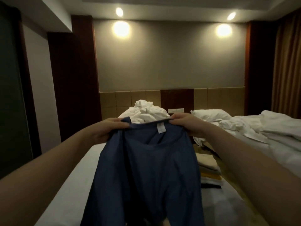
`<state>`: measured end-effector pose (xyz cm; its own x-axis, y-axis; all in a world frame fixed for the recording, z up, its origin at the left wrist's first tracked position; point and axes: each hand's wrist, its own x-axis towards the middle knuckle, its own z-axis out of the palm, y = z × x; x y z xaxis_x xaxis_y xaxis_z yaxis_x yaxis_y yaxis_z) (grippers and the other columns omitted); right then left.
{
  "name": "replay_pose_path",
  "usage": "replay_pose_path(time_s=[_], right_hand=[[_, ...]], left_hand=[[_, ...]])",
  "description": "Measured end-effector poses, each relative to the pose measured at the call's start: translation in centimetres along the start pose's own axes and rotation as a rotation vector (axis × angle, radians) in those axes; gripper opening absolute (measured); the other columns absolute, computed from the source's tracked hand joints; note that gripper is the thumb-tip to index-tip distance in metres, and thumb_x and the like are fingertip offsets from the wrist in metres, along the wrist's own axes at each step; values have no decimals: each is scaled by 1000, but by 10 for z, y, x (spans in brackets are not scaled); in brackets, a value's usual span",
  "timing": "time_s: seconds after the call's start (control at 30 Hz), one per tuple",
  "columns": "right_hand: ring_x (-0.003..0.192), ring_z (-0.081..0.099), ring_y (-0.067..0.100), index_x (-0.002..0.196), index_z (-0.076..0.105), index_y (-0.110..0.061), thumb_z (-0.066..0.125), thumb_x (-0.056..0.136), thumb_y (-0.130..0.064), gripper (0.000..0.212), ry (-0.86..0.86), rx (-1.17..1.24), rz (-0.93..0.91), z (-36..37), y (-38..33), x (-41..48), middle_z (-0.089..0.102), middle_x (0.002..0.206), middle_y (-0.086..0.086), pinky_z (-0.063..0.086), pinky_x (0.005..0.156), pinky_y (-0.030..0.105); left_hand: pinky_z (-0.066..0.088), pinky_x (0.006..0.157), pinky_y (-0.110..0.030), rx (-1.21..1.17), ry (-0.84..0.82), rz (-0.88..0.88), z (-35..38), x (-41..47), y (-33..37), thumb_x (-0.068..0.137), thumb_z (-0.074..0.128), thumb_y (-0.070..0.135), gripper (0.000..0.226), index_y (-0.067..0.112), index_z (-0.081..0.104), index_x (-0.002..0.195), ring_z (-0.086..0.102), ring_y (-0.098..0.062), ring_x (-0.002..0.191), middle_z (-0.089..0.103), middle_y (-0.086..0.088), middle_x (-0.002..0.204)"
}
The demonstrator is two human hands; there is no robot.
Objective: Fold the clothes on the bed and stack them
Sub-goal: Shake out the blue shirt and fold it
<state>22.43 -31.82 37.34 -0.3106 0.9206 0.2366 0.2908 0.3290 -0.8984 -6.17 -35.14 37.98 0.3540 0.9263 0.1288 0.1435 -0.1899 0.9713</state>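
A dark blue shirt [146,173] hangs in the air in front of me over the white bed [78,176], its white neck label facing me. My left hand [112,128] grips the shirt's top edge on the left. My right hand [184,123] grips the top edge on the right. The shirt's lower part runs out of the bottom of the frame. A stack of folded clothes [209,172] in beige, yellow, white and black lies on the bed to the right of the shirt, partly hidden behind it.
A heap of white crumpled cloth [146,111] lies at the head of the bed. A second bed [268,136] with a pillow and rumpled white bedding stands to the right. Dark wall panels stand at the left, curtains at the far right.
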Motion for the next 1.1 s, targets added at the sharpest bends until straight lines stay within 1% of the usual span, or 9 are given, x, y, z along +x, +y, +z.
replay_pose_path(time_s=[0.07, 0.13, 0.37, 0.47, 0.57, 0.7, 0.87, 0.97, 1.1], right_hand=[[79, 61, 13, 91, 61, -12, 55, 93, -18, 9, -43, 122, 19, 1, 1, -6, 63, 91, 5, 51, 66, 22], [78, 60, 11, 90, 60, -13, 54, 94, -19, 9, -30, 190, 24, 4, 5, -10, 62, 89, 3, 50, 65, 21], [80, 57, 16, 88, 51, -16, 46, 94, -3, 15, -7, 658, 3, 30, 42, -31, 57, 91, 7, 52, 73, 29], [68, 59, 11, 82, 46, -17, 50, 93, -3, 18, 97, 455, 11, 40, 57, -36, 55, 85, 6, 50, 53, 22], [64, 56, 10, 82, 47, -16, 55, 91, -8, 15, 177, 414, -57, 44, 61, -33, 56, 76, 3, 47, 52, 19], [79, 59, 12, 91, 50, -18, 58, 89, -10, 11, -42, 418, -47, 31, 51, -32, 58, 95, 2, 50, 64, 22], [103, 49, 13, 93, 58, -30, 78, 74, -23, 29, -241, -361, -36, 25, 36, -36, 47, 112, -8, 45, 78, 18], [97, 45, 8, 81, 57, -34, 77, 74, -29, 21, -133, -717, -202, 34, 26, -31, 45, 105, -10, 39, 81, 16], [84, 49, 10, 77, 59, -20, 74, 77, -30, 19, 122, -633, -349, 35, 22, -28, 52, 88, -6, 42, 79, 26]], left_hand=[[53, 53, -20, -81, 70, 22, 0, -6, -4, 83, 64, 37, 27, 11, 61, 93, 69, -11, 64, 73, -1, 74], [54, 59, -24, -182, 193, 0, -4, -6, -6, 95, 38, 44, 39, 12, 59, 91, 68, -16, 69, 72, -2, 75], [45, 67, -26, -62, 267, -27, 7, -17, -2, 95, 46, 34, 27, 12, 60, 88, 59, -15, 73, 66, -3, 79], [43, 68, -26, 59, 190, -8, 4, -20, 1, 87, 55, 26, 14, 13, 56, 83, 53, -15, 76, 56, -4, 86], [50, 64, -23, 88, 81, -20, -2, -16, 0, 69, 63, 24, 19, 18, 58, 86, 55, -15, 80, 57, -2, 91], [54, 61, -19, 182, 18, -88, -6, -11, 0, 67, 70, 22, 38, 28, 67, 104, 57, -19, 102, 56, 5, 117], [52, 71, -25, 319, 39, -212, -16, -19, 1, 93, 46, 25, 22, 14, 64, 100, 57, -20, 93, 60, -6, 104], [47, 73, -28, 330, 82, -258, -13, -24, 6, 95, 42, 36, 32, 11, 61, 92, 54, -20, 83, 59, -10, 94], [45, 71, -29, 376, 199, -236, -15, -33, 14, 94, 44, 41, 34, 11, 58, 89, 54, -21, 82, 59, -10, 92]])
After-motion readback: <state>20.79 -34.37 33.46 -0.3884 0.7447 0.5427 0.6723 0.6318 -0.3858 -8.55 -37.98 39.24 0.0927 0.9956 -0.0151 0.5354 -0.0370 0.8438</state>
